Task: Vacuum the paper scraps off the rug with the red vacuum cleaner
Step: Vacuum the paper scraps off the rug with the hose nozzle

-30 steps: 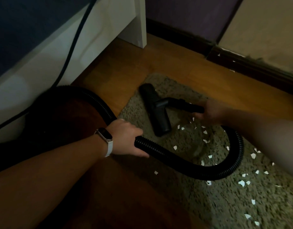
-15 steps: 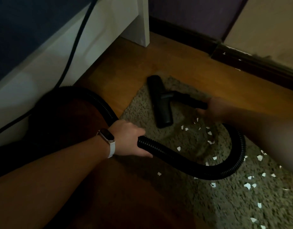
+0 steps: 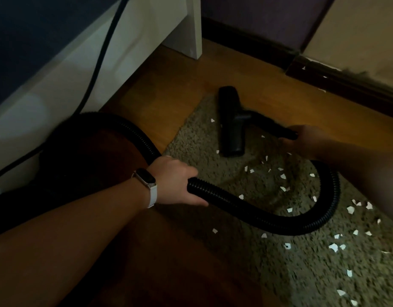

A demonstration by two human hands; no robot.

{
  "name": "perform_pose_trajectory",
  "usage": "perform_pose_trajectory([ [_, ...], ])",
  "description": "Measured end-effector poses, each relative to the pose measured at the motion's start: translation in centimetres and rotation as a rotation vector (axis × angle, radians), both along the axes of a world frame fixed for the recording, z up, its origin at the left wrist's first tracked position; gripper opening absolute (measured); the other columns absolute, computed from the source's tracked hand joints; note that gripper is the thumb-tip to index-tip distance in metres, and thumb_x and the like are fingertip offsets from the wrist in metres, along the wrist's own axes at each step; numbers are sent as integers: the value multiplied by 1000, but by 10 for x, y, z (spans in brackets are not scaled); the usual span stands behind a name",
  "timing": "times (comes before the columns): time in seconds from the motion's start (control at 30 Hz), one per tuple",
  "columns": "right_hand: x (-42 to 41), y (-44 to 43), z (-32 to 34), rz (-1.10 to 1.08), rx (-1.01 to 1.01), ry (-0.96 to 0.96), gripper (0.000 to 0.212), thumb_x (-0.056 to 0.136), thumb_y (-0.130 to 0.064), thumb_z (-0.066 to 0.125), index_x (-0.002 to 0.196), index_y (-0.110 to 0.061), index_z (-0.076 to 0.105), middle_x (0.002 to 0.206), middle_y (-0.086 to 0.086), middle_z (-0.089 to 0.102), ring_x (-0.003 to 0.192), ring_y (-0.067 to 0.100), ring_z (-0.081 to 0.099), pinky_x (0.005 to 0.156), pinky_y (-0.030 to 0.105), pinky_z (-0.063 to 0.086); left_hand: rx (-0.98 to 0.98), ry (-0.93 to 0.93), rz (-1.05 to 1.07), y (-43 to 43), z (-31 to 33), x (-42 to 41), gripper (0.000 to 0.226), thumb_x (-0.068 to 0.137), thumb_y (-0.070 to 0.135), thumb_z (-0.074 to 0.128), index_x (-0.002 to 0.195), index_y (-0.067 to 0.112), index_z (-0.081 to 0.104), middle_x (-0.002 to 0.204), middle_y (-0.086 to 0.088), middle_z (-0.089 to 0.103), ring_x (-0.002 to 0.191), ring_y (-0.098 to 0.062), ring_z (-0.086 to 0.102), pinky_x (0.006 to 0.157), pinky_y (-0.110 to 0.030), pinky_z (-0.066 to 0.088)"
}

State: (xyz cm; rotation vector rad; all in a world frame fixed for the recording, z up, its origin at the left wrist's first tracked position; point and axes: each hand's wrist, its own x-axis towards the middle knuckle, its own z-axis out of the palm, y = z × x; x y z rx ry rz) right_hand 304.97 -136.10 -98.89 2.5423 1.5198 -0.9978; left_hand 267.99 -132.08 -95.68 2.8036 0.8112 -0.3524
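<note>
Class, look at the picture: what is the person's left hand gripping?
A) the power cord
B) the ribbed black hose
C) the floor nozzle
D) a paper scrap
B: the left hand is curled round the ribbed black hose, while the right hand holds the tube behind the floor nozzle.

1. No text, brand, number or sign can be read anywhere in the view.
2. The wristband screen (image 3: 144, 178), just behind the left hand (image 3: 175, 180) where it grips the hose (image 3: 235, 202), is dark and shows no digits.
3. The floor nozzle (image 3: 231, 122), ahead of the right hand (image 3: 306, 138) gripping the tube (image 3: 266, 122), looks plain black. Any marking on it is lost in dim light and blur.
</note>
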Motion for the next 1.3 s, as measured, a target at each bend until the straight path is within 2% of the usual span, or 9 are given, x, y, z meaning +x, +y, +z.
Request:
perform_pose_trajectory([
  [0.17,-4,12,3,-62,12,36,37,98,-38,57,130,-19,60,83,2,64,69,17,62,56,27,45,2,-18,1,-1,-1,-5,62,66,92,43,66,29,44,62,12,50,59,-7,51,68,-28,45],
  [0.3,-28,31,3,46,-13,43,38,99,-40,56,132,-22,58,86,4,64,74,19,63,57,28,45,6,-19,-20,-3,-1,-12,64,66,93,42,66,29,43,61,12,51,58,-8,52,64,-28,38],
  [0.53,-54,51,-5,283,-53,-102,44,96,-51,54,127,-20,58,83,7,65,73,21,65,63,35,55,-2,26,-59,-3,-2,-18,61,68,93,38,69,32,38,65,11,50,61,-11,54,71,-33,49],
  [0.7,-21,40,1,119,-37,-16,29,96,-43,59,119,-26,63,84,3,66,73,19,64,63,29,47,0,-21,-25,-3,0,-13,64,66,93,42,61,30,33,60,12,47,56,-8,49,64,-29,43],
  [0.83,-2,26,2,-5,-30,1,40,97,-38,60,131,-19,61,82,0,61,73,19,60,74,35,49,-2,-43,-17,-3,4,-10,63,66,91,44,60,30,33,58,12,44,56,-7,48,64,-27,39],
  [0.9,-3,21,1,-11,-31,18,42,96,-39,60,134,-20,59,85,2,63,72,19,62,74,34,51,0,-40,-22,-2,4,-10,63,66,92,44,61,30,33,59,12,46,57,-8,51,64,-27,38],
  [1.07,-19,18,-1,150,-98,-48,49,92,-53,59,130,-21,61,89,6,68,75,20,66,61,30,51,-10,-17,-32,-3,1,-11,62,66,93,42,62,31,33,62,13,48,60,-7,52,65,-27,40],
  [1.2,-34,16,1,337,-141,-76,42,92,-54,59,120,-23,66,75,3,67,64,18,65,52,31,49,-25,1,-45,-2,-1,-11,61,67,93,41,67,32,38,63,12,49,61,-8,53,65,-29,45],
  [1.3,-36,7,9,390,-160,-50,36,94,-47,59,122,-25,64,80,2,68,70,17,66,60,35,53,-19,-2,-50,-5,0,-8,59,68,90,45,68,32,39,63,12,49,61,-8,52,62,-28,40],
])
